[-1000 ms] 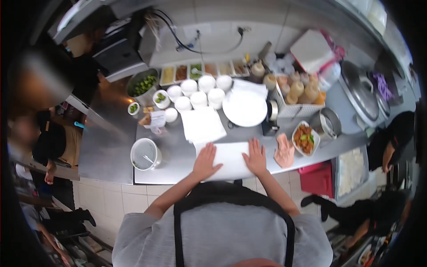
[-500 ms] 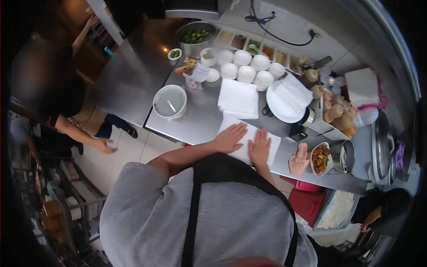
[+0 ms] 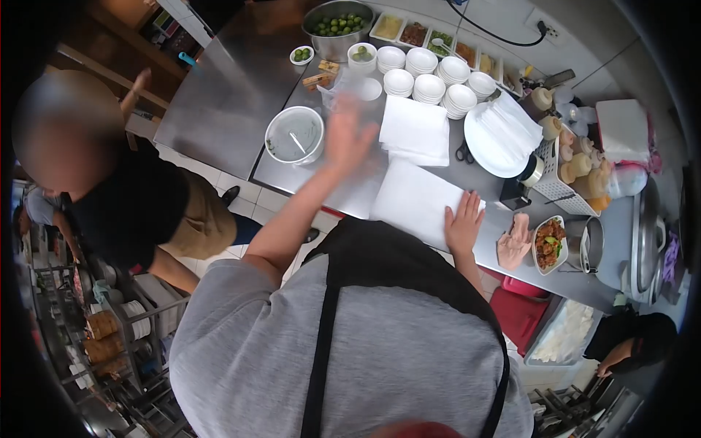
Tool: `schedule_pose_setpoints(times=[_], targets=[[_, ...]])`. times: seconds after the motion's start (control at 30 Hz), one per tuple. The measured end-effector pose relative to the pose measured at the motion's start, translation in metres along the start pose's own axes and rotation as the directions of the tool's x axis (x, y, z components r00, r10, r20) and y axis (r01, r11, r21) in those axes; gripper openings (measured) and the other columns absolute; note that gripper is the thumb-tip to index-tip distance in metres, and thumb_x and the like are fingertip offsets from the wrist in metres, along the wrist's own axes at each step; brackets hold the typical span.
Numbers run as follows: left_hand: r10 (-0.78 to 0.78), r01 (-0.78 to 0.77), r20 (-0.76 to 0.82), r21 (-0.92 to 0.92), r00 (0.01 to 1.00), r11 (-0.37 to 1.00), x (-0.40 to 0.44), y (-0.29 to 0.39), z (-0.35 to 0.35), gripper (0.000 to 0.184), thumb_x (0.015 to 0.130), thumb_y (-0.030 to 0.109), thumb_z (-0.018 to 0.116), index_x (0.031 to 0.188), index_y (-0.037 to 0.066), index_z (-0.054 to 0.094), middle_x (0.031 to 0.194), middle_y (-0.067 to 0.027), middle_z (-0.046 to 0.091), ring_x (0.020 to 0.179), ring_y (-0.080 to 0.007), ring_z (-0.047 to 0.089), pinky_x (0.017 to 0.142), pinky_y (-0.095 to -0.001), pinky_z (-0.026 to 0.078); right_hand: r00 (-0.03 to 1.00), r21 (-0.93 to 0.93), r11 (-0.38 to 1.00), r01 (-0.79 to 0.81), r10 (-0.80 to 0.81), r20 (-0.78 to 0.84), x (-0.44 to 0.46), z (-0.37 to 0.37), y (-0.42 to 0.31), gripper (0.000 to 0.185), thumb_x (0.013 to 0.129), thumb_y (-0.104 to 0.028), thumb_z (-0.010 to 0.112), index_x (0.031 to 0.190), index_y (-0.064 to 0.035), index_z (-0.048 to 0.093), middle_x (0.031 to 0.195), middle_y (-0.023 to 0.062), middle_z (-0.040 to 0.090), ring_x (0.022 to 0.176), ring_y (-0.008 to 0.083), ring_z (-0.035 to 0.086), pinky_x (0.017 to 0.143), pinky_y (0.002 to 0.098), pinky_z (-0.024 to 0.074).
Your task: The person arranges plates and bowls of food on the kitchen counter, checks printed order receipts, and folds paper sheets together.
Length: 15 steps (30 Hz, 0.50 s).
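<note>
My right hand [image 3: 464, 221] lies flat with fingers spread on the right edge of a folded white paper stack [image 3: 416, 201] at the counter's front. My left hand [image 3: 347, 139], blurred by motion, is raised over the counter with its thumb apart from the fingers; nothing shows in it. Beyond its smeared fingertips sits a crumpled clear bag [image 3: 332, 93] with paper. To its left stands a white tub [image 3: 294, 136] holding a spoon. Another pile of white paper sheets [image 3: 416, 130] lies behind the folded stack.
Stacked white bowls [image 3: 428, 89] and a pot of green limes [image 3: 337, 31] stand at the back. Rightward are a plate with white sheets [image 3: 504, 139], a basket of bottles [image 3: 569, 175] and a dish of food [image 3: 549, 244]. A person [image 3: 109, 168] stands at left, another [image 3: 631, 339] at lower right.
My left hand has lifted off the folded paper and moved up and left toward the bag. My right hand has shifted to the paper's right edge. The person at left has come nearer.
</note>
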<state>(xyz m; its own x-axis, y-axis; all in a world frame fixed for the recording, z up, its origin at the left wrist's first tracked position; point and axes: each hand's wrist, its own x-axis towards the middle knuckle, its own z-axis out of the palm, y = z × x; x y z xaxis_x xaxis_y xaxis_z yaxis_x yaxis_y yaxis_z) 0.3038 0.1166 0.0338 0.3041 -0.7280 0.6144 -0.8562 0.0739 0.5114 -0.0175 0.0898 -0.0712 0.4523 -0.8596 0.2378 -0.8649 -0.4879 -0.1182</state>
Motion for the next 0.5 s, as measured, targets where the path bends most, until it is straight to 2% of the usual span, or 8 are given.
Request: schedule_pose_setpoints(times=[0.03,0.13,0.2,0.23,0.3,0.33,0.4,0.5], targets=[[-0.074,0.077,-0.127,0.022,0.989,0.997,0.017,-0.014,-0.008,0.062,0.072,0.014,0.064,0.127,0.003,0.038,0.134,-0.0178,0.034,0.127,-0.0378,0.025,0.104,-0.0428,0.022,1.000,0.010,1.000,-0.008,0.008,0.009,0.000,-0.003,-0.001,0.061,0.087,-0.037,0.043,0.133,0.0016,0.028,0.137,0.0214,0.028,0.129,0.0337,0.024,0.103,0.0520,0.0179],[-0.058,0.121,-0.230,0.270,0.971,0.955,0.042,-0.058,-0.024,0.048,0.072,0.012,0.064,0.116,0.001,0.050,0.117,-0.0191,0.051,0.112,-0.0383,0.045,0.094,-0.0425,0.036,1.000,0.016,1.000,-0.014,0.014,0.010,0.000,-0.003,0.000,0.061,0.087,-0.037,0.044,0.133,0.0009,0.029,0.137,0.0206,0.029,0.129,0.0329,0.024,0.103,0.0518,0.0176],[-0.438,0.432,0.064,0.082,0.897,0.898,0.049,-0.078,-0.027,0.030,0.074,0.011,0.064,0.100,-0.002,0.060,0.089,-0.0114,0.064,0.081,-0.0277,0.061,0.073,-0.0347,0.047,1.000,0.012,1.000,-0.016,0.016,0.000,0.000,-0.002,0.000,0.061,0.087,-0.038,0.044,0.133,0.0004,0.029,0.137,0.0200,0.029,0.130,0.0325,0.024,0.103,0.0516,0.0175],[-0.436,0.431,0.069,0.081,0.897,0.899,0.051,-0.082,-0.026,0.030,0.074,0.011,0.064,0.100,-0.002,0.060,0.089,-0.0114,0.064,0.081,-0.0277,0.061,0.073,-0.0347,0.047,1.000,0.017,1.000,-0.021,0.021,0.004,0.000,-0.002,0.000,0.062,0.087,-0.038,0.045,0.133,0.0000,0.029,0.138,0.0194,0.029,0.130,0.0322,0.024,0.103,0.0515,0.0175],[-0.627,0.632,0.205,-0.499,0.751,0.593,0.051,-0.083,-0.024,0.016,0.078,0.013,0.063,0.089,0.001,0.064,0.069,-0.0007,0.064,0.058,-0.0130,0.058,0.055,-0.0254,0.045,0.999,0.021,0.999,-0.030,0.030,0.015,-0.001,-0.003,0.001,0.062,0.087,-0.038,0.045,0.133,-0.0004,0.030,0.138,0.0188,0.029,0.130,0.0318,0.024,0.103,0.0514,0.0175],[-0.628,0.635,0.211,-0.498,0.749,0.591,0.049,-0.080,-0.025,0.016,0.078,0.013,0.063,0.089,0.001,0.064,0.069,-0.0007,0.064,0.058,-0.0130,0.058,0.055,-0.0254,0.045,0.999,0.026,0.999,-0.035,0.034,0.016,-0.001,-0.003,0.000,0.062,0.086,-0.038,0.045,0.133,-0.0007,0.030,0.138,0.0185,0.029,0.130,0.0315,0.024,0.103,0.0513,0.0174],[-0.702,0.718,0.326,-0.587,0.633,0.374,0.048,-0.072,-0.028,0.013,0.080,0.014,0.061,0.089,0.005,0.064,0.073,0.0020,0.062,0.061,-0.0056,0.055,0.055,-0.0198,0.041,0.999,0.030,0.999,-0.041,0.040,0.019,0.000,-0.003,0.000,0.062,0.086,-0.038,0.045,0.133,-0.0009,0.030,0.138,0.0181,0.029,0.130,0.0312,0.024,0.103,0.0512,0.0173],[-0.698,0.722,0.360,-0.611,0.619,0.324,0.044,-0.071,-0.024,0.013,0.081,0.015,0.061,0.090,0.006,0.064,0.072,0.0015,0.062,0.060,-0.0054,0.055,0.054,-0.0196,0.041,0.998,0.032,0.998,-0.052,0.051,0.033,0.000,-0.003,0.001,0.061,0.087,-0.038,0.045,0.133,-0.0010,0.030,0.138,0.0181,0.028,0.130,0.0312,0.023,0.104,0.0510,0.0169]])
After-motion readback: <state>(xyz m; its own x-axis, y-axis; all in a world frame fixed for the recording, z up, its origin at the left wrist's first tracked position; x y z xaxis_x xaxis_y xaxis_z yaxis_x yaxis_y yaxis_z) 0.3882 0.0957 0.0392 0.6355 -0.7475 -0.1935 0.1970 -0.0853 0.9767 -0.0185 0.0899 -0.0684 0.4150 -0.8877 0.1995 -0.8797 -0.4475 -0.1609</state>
